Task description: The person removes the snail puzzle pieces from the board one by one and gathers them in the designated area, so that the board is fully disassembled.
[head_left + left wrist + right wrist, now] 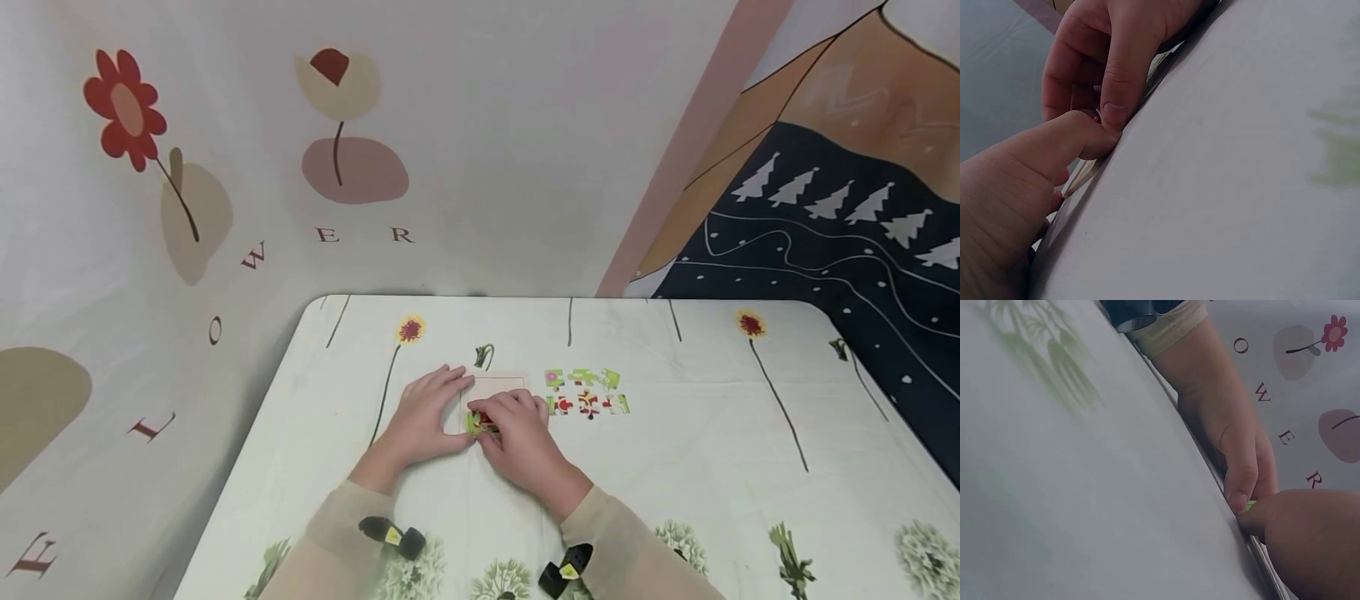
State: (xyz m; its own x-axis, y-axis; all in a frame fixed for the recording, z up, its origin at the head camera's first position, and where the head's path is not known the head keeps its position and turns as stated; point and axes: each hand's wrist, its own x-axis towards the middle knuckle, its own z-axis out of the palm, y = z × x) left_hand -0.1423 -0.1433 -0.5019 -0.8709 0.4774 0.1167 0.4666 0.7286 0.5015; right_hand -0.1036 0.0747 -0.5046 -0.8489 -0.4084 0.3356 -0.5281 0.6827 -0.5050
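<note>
A shallow pale puzzle board (498, 383) lies flat under both hands. Its lower left holds green and red jigsaw pieces (472, 423), partly hidden by fingers. My left hand (423, 421) rests along the board's left side, fingers extended to its upper left and thumb at the lower edge. Over the board, my right hand (521, 433) has its fingers bent down and pinches a jigsaw piece with red on it, mostly covered. The left wrist view shows the left thumb (1079, 137) touching the right thumb (1122, 81). A green bit (1250, 505) shows between the hands in the right wrist view.
Several loose jigsaw pieces (588, 403) lie in two rows right of the board. The table (712, 450) wears a white flower-print cloth. Behind it hang a printed curtain (480, 167) and, at right, a dark fabric with trees (847, 225).
</note>
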